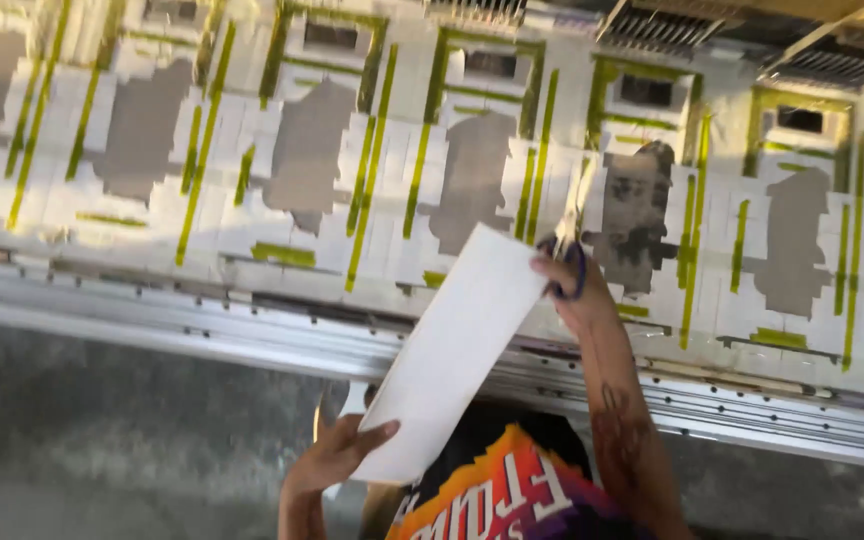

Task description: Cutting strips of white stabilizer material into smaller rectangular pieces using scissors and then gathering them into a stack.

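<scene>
My left hand (335, 452) grips the near end of a long white sheet (455, 345) that slants up toward the work table. My right hand (564, 282) holds scissors with blue handles (574, 268), fingers through the loops, at the sheet's far right edge. The blades point up over the table and are blurred. My right forearm (624, 430) reaches up from the bottom of the view.
A long table (252, 140) carries a row of white panels marked with yellow-green tape strips and grey patches. A metal rail (202, 320) runs along its near edge. Below lies grey concrete floor (102, 450). My orange and purple shirt (507, 500) shows at the bottom.
</scene>
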